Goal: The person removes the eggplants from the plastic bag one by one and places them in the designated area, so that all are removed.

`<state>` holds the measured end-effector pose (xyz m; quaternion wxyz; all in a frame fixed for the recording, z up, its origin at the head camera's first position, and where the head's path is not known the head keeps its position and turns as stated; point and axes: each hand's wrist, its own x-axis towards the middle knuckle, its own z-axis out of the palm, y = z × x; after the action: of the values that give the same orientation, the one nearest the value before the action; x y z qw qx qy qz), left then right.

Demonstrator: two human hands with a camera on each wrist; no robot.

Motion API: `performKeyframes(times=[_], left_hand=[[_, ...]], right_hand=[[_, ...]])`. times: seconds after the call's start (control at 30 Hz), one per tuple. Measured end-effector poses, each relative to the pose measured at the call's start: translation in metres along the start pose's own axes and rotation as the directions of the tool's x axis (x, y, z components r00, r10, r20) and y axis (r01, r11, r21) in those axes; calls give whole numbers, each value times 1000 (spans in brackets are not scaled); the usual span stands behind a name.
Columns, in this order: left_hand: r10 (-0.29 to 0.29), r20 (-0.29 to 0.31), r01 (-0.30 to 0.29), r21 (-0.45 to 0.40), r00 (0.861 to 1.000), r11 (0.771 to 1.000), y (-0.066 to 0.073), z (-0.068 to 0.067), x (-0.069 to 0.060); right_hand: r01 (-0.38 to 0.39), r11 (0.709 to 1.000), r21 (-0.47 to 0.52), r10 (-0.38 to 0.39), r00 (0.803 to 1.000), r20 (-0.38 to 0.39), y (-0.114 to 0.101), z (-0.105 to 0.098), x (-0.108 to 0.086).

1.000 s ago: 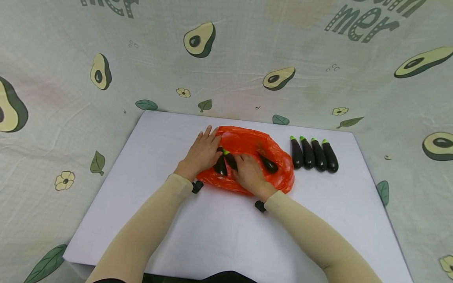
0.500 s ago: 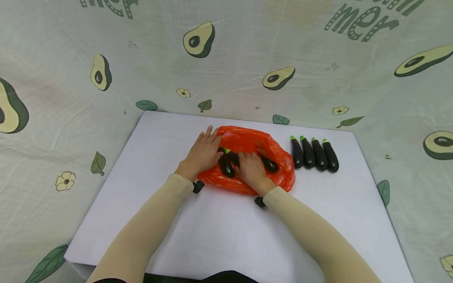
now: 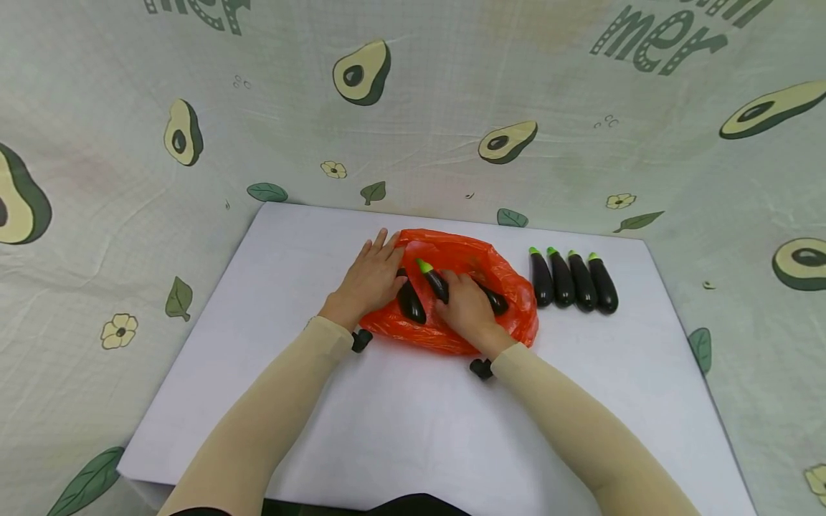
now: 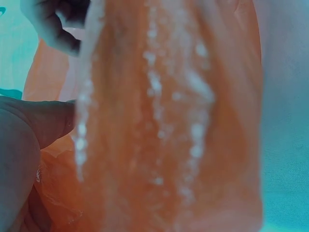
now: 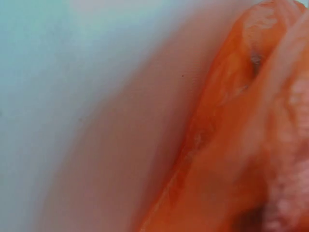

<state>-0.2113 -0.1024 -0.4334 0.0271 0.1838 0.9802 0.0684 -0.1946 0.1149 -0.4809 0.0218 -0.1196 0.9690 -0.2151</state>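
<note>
Okay, so compared with half a second back, the main change is in the red-orange plastic bag (image 3: 519, 326). The right hand (image 3: 470, 309) has shifted a little to the right, and the gripped eggplant (image 3: 437, 285) came with it. Its bright green cap sits further up and right now, and a strip of red plastic shows between it and the left eggplant (image 3: 411, 302), where before the two were nearly touching. That one hardly budged.

Grip-wise, the right hand has thumb and fingers closed around the lower part of its eggplant, narrow end angled up and to the left, all inside the bag's mouth. The right eggplant (image 3: 497, 302) is in the bag too, partly covered by that same hand.

The left hand (image 3: 361, 283) looks the same as before: at the bag's left rim, fingers stretched out, thumb apart, touching the plastic. Can't tell if it's pinching any of it. The left wrist view is mostly blurry bag with a thumb and fingers along the edge.

Just right of the bag, the four eggplants (image 3: 562, 283) lie side by side on the white table (image 3: 400, 423), caps pointing away from the person, same as before.
</note>
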Motion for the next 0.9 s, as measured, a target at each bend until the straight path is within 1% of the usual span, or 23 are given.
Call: performKeyframes(times=[0.07,0.17,0.3,0.37,0.47,0.57,0.67,0.73,0.9], left_hand=[[-3,2,3,-4,1000,1000,1,0,0],[-5,4,5,-8,1000,1000,1,0,0],[-7,3,7,-4,1000,1000,2,0,-1],[-8,2,8,-2,1000,1000,2,0,-1],[-9,2,9,-2,1000,1000,2,0,-1],[-7,1,7,-7,1000,1000,3,-1,-1],[-5,-3,5,-10,1000,1000,3,-2,-2],[-2,-5,2,-11,1000,1000,4,-2,-2],[4,-11,-4,-11,1000,1000,4,-3,-2]], right_hand=[[-36,998,56,36,999,3,2,-3,-2],[-59,990,125,60,998,0,6,-7,-7],[-50,976,210,53,999,-7,11,-13,-14],[-45,965,260,48,999,-6,14,-17,-17],[-40,936,349,42,999,3,16,-21,-21],[-58,891,450,56,998,18,16,-26,-24],[-81,851,519,77,997,30,16,-29,-26],[-90,838,538,86,996,31,16,-31,-28],[-89,819,567,93,995,22,18,-38,-32]])
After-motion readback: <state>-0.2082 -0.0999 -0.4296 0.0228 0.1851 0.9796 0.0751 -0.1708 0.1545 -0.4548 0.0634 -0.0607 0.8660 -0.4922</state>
